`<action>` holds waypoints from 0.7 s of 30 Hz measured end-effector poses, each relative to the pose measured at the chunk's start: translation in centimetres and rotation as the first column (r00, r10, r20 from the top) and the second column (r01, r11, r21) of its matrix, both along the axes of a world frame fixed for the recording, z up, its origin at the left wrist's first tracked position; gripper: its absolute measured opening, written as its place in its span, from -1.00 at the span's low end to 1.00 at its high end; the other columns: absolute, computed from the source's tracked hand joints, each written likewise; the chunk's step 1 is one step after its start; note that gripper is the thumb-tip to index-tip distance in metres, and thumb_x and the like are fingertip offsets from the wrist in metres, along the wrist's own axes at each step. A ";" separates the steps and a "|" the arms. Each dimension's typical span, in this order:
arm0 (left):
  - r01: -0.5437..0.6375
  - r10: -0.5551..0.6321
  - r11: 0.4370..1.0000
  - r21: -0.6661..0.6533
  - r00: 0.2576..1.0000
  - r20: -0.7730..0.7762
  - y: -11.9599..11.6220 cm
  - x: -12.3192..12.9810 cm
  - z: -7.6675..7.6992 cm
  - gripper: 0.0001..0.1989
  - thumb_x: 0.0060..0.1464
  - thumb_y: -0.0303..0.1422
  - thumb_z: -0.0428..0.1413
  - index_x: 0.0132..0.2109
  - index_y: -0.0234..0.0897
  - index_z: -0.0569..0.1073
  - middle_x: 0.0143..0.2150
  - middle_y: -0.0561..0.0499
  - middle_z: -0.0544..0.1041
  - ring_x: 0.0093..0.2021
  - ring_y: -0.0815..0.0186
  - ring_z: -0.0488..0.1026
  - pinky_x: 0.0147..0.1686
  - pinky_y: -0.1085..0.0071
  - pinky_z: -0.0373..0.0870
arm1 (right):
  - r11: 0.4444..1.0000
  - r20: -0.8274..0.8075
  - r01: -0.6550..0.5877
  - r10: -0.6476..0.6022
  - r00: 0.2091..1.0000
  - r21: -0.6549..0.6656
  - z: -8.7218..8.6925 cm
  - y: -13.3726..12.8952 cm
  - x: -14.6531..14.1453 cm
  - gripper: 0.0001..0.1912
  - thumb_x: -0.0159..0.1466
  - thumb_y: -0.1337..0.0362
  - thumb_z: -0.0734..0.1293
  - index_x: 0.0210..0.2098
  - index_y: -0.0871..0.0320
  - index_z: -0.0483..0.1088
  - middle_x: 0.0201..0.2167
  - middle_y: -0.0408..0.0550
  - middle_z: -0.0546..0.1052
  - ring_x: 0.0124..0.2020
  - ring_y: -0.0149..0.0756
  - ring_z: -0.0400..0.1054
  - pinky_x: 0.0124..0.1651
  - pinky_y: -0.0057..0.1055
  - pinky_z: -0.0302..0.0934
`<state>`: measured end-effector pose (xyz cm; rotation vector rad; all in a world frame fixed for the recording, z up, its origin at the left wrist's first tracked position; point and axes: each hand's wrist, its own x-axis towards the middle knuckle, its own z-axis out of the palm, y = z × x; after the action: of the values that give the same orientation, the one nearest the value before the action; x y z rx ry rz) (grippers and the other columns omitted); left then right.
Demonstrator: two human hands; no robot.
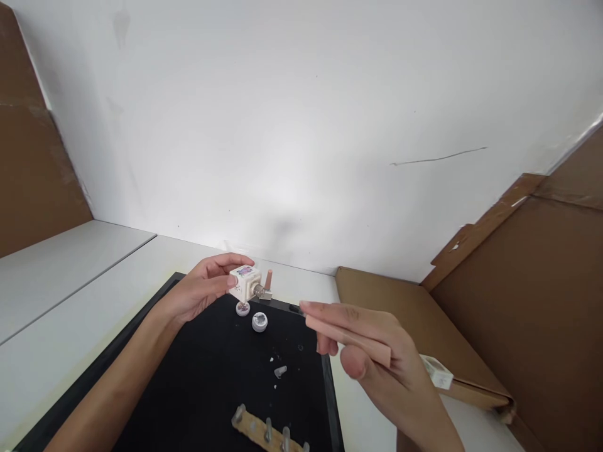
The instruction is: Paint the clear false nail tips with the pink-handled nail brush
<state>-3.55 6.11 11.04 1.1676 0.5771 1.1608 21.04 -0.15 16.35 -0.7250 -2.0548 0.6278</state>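
My left hand (214, 285) grips a small square white bottle (245, 284) with a purple flower print. The bottle is tilted on its side, and its clear bare neck points right. Across from it, my right hand (372, 351) holds a long peach-coloured cap (348, 339) between thumb and fingers. The cap is apart from the bottle; whether a brush is attached to it I cannot tell. Just beyond the bottle neck stands a peach stick-like piece (268, 280) on a small silvery block. Below my left hand lie a round printed lid (242, 309) and a small white jar (259, 322).
A black mat (202, 370) with a raised rim lies under my left arm. On it are a clear nail tip (280, 371) and a tan strip (259, 433) bearing several clear tips. At right, a white box-like item (438, 371) rests by a cardboard box (391, 307). A white wall (282, 125) rises behind.
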 end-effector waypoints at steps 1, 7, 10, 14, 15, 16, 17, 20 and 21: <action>0.003 -0.002 1.000 -0.014 0.999 0.040 -0.1 0.1 0.1 -0.68 -0.15 -0.32 0.31 -0.17 -0.25 0.56 -0.25 -0.02 0.59 -0.30 0.31 0.52 -0.27 0.46 0.42 | 0.999 -0.002 0.006 -0.006 1.000 0.031 0.0 -0.1 -0.2 -0.63 0.29 -0.01 0.21 -0.05 -0.02 0.48 -0.60 -0.15 0.45 -0.58 -0.38 0.28 -0.52 -0.47 0.20; 0.100 -0.092 0.995 -0.029 0.975 0.201 -0.7 0.3 0.9 -0.69 -0.08 -0.34 0.29 -0.12 -0.30 0.58 -0.21 -0.08 0.63 -0.27 0.30 0.56 -0.22 0.51 0.46 | 0.990 0.026 0.087 -0.090 0.996 0.114 0.1 -0.6 -1.2 -0.79 0.31 0.25 0.25 -0.07 -0.01 0.40 -0.41 -0.14 0.49 -0.46 -0.38 0.37 -0.43 -0.51 0.26; 0.136 -0.127 0.991 -0.021 0.964 0.235 -1.1 0.4 1.1 -0.71 -0.03 -0.36 0.26 -0.10 -0.31 0.57 -0.20 -0.07 0.64 -0.25 0.32 0.56 -0.20 0.54 0.46 | 0.981 0.024 0.110 -0.115 0.993 0.159 0.1 -0.9 -1.6 -0.80 0.27 0.37 0.25 -0.13 -0.01 0.34 -0.39 -0.19 0.48 -0.43 -0.42 0.35 -0.41 -0.54 0.23; 0.137 -0.127 0.990 -0.025 0.965 0.231 -1.2 0.5 1.1 -0.70 -0.03 -0.36 0.28 -0.10 -0.31 0.57 -0.21 -0.04 0.64 -0.25 0.34 0.56 -0.20 0.56 0.47 | 0.979 -0.013 0.106 -0.105 0.994 0.176 0.0 -1.1 -2.1 -0.80 0.25 0.44 0.23 -0.19 0.01 0.28 -0.43 -0.22 0.41 -0.48 -0.47 0.29 -0.44 -0.57 0.20; 0.133 -0.124 0.991 -0.024 0.966 0.226 -1.2 0.5 1.0 -0.69 -0.04 -0.35 0.28 -0.09 -0.31 0.57 -0.21 -0.04 0.64 -0.25 0.34 0.56 -0.21 0.56 0.47 | 0.978 -0.018 0.106 -0.104 0.994 0.179 0.0 -1.0 -2.2 -0.80 0.24 0.45 0.23 -0.21 0.02 0.27 -0.44 -0.22 0.39 -0.49 -0.47 0.27 -0.45 -0.56 0.19; 0.129 -0.120 0.991 -0.024 0.968 0.220 -1.2 0.5 0.9 -0.68 -0.04 -0.35 0.29 -0.09 -0.30 0.57 -0.22 -0.04 0.64 -0.25 0.35 0.56 -0.21 0.57 0.47 | 0.977 -0.018 0.104 -0.102 0.995 0.185 -0.1 -1.0 -2.3 -0.80 0.23 0.46 0.23 -0.22 0.03 0.26 -0.45 -0.22 0.38 -0.49 -0.46 0.26 -0.46 -0.55 0.18; 0.122 -0.114 0.992 -0.025 0.970 0.215 -1.1 0.5 0.9 -0.68 -0.05 -0.35 0.29 -0.09 -0.30 0.56 -0.22 -0.03 0.64 -0.26 0.35 0.56 -0.21 0.58 0.47 | 0.976 -0.016 0.100 -0.098 0.995 0.192 -0.1 -0.9 -2.3 -0.80 0.22 0.47 0.22 -0.23 0.04 0.25 -0.45 -0.22 0.36 -0.49 -0.45 0.25 -0.47 -0.54 0.16; 0.107 -0.099 0.994 -0.033 0.975 0.200 -1.1 0.5 0.8 -0.67 -0.06 -0.34 0.30 -0.10 -0.31 0.56 -0.24 -0.03 0.63 -0.27 0.36 0.55 -0.23 0.58 0.47 | 0.973 -0.004 0.077 -0.078 0.997 0.216 -0.2 -0.7 -2.5 -0.78 0.20 0.50 0.22 -0.23 0.06 0.25 -0.46 -0.21 0.34 -0.49 -0.44 0.23 -0.49 -0.52 0.12; 0.103 -0.094 0.994 -0.036 0.976 0.196 -1.1 0.5 0.8 -0.66 -0.07 -0.33 0.31 -0.10 -0.31 0.56 -0.24 -0.03 0.63 -0.27 0.36 0.55 -0.24 0.58 0.47 | 0.973 -0.001 0.068 -0.069 0.998 0.222 -0.2 -0.7 -2.5 -0.76 0.19 0.51 0.22 -0.23 0.06 0.25 -0.46 -0.21 0.35 -0.48 -0.45 0.23 -0.49 -0.52 0.13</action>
<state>-3.05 5.06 11.84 1.0188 0.3905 1.1549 18.51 -0.82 16.14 -0.6637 -2.0566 0.3491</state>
